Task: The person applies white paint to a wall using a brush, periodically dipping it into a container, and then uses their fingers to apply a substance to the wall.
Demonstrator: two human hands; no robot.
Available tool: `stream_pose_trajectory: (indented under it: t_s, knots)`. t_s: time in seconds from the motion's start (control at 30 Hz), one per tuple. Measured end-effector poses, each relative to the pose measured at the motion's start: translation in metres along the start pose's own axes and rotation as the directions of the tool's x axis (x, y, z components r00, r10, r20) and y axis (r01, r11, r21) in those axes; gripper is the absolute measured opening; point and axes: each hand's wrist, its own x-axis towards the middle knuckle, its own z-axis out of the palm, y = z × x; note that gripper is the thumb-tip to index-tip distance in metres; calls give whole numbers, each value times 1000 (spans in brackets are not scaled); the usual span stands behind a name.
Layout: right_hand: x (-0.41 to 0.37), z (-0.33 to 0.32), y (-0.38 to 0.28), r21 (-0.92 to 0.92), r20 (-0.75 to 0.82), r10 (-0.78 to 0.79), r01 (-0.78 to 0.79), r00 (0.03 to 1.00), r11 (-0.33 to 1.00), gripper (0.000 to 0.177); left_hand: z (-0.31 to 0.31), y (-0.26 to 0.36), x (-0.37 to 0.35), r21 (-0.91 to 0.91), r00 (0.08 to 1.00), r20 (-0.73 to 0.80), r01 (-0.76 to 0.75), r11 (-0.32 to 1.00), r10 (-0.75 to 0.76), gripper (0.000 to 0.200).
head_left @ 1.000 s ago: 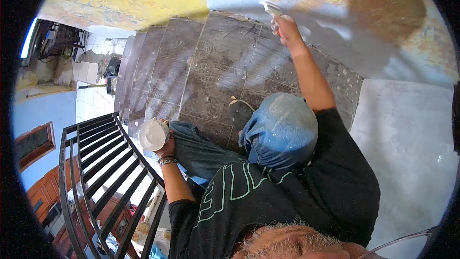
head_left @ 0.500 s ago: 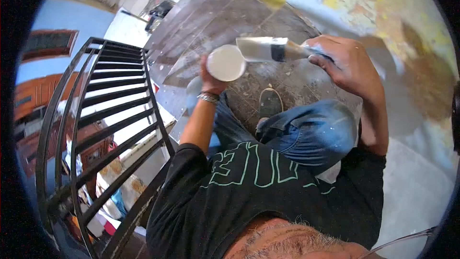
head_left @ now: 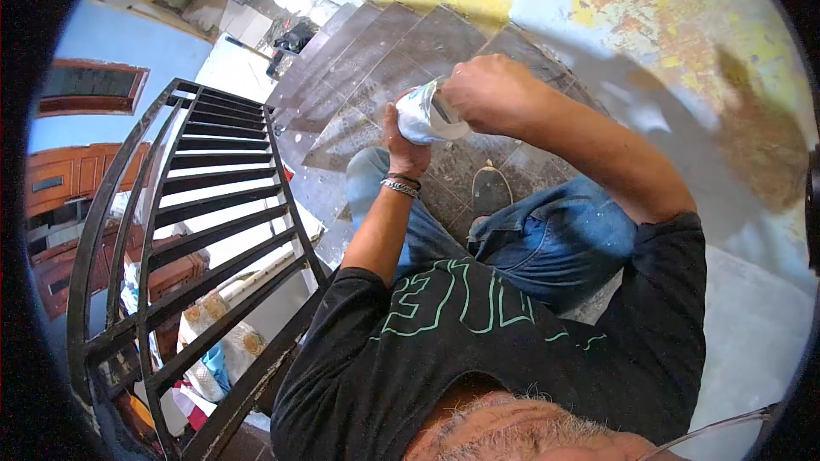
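My left hand (head_left: 406, 149) is wrapped round a white paint cup (head_left: 416, 119), which tilts toward the right over the steps. My right hand (head_left: 493, 96) is closed on a paintbrush (head_left: 443, 108) at the cup's mouth. Only a dark strip of the brush shows, as its bristles are down inside the cup and the fingers hide its handle. The paint surface inside cannot be seen from this side.
Tiled steps (head_left: 367, 60) fan out ahead, spotted with white. A black metal railing (head_left: 218, 162) runs along the left. The wall (head_left: 547, 13) at upper right is patchy yellow and white. My shoe (head_left: 491, 192) rests below the hands.
My right hand has moved left and put the brush, held out beside the cup before, into it. The cup has tipped from facing me to leaning right.
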Motion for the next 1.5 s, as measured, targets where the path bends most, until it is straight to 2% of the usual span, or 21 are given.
stream_pose_trajectory:
  t_s: [0.1,0.2,0.27,0.3,0.4,0.47,0.5,0.6,0.67,0.7,0.77,0.87,0.93,1.0,1.13,1.2,1.23,1.3,1.37,1.43,1.5]
  knots:
    - [-4,-4,4,41,-7,10,-10,1000,999,8,-7,-1,3,-32,999,-32,23,999,-24,55]
    - [-18,-11,16,-79,-58,7,-12,998,997,9,-1,3,3,10,999,-19,26,1000,-26,58]
    - [-34,-21,19,-67,-149,42,-52,988,996,11,6,5,4,-105,997,-39,61,993,-65,53]
    - [-41,-24,18,-72,-151,49,-60,987,996,11,9,5,5,-108,997,-30,65,992,-68,53]
    - [-65,-27,19,-20,-200,115,-122,973,992,11,17,2,8,-107,995,45,94,990,-90,57]
    - [-81,-19,23,-30,-293,95,-108,952,994,14,25,-3,10,-109,991,80,111,988,-103,60]
    - [-89,-15,26,-35,-292,110,-126,950,991,14,31,-6,11,-26,992,62,114,993,-113,64]
    - [-114,-7,30,6,-317,213,-223,924,975,19,43,-15,14,-39,981,49,189,981,-187,64]
    - [-133,-1,32,120,-397,319,-296,861,948,26,51,-23,17,-20,971,83,226,974,-223,63]
    - [-142,6,35,116,-395,352,-334,848,935,26,56,-28,17,2,966,96,241,970,-240,63]
    - [-156,25,45,264,-516,400,-303,758,916,32,66,-34,15,9,952,92,293,956,-293,61]
    - [-163,42,44,365,-490,508,-363,708,857,37,78,-43,10,65,945,78,314,947,-319,57]
    - [-167,62,49,364,-501,524,-382,689,850,40,82,-49,10,36,945,20,327,944,-328,55]
    - [-169,80,54,394,-569,504,-323,650,861,35,81,-58,14,37,935,27,353,935,-355,54]
    - [-173,111,55,485,-513,635,-415,578,770,29,91,-68,14,63,926,9,376,924,-378,54]
    - [-176,124,57,665,-425,717,-346,553,661,30,98,-72,14,68,926,12,376,924,-377,54]
    - [-178,131,57,667,-423,719,-347,551,659,30,100,-75,16,78,918,26,392,917,-395,54]
    - [-179,140,55,762,-470,751,-216,464,611,35,103,-80,19,88,910,35,410,908,-414,55]
    - [-178,143,53,793,-458,771,-189,443,580,35,105,-86,22,108,884,92,448,887,-458,54]
    - [-178,150,55,821,-446,791,-162,419,548,35,103,-90,24,111,883,81,454,884,-463,54]
    - [-175,169,66,846,-477,837,-120,268,520,34,99,-93,24,115,882,69,457,882,-466,54]
